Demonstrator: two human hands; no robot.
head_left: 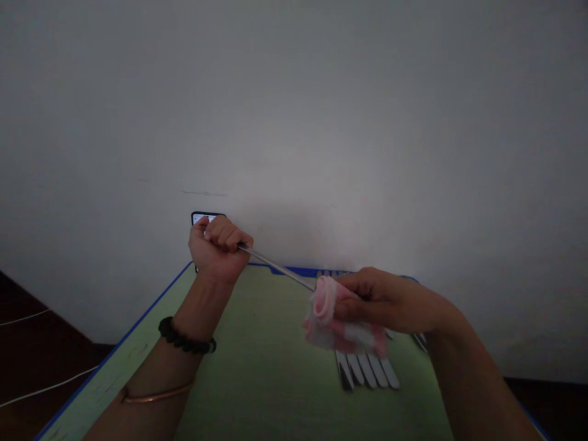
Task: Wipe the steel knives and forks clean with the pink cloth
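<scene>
My left hand (221, 248) is closed in a fist around one end of a slim metal table knife (278, 265), which slants down to the right. The knife's other end goes into a pink and white cloth (324, 300) and is hidden there. My right hand (386, 300) pinches this cloth around the knife, thumb and fingers pressed together, above the table. Below the cloth, several more silver table knives (367, 370) lie side by side, their middles covered from view by the cloth and hand.
The light green table (266, 380) has a blue edge and stands against a plain grey-white wall (294, 122). A phone (208, 215) with a lit screen leans upright behind my left hand. More metal cutlery (420, 342) lies by my right wrist. White cables (50, 387) run at the left.
</scene>
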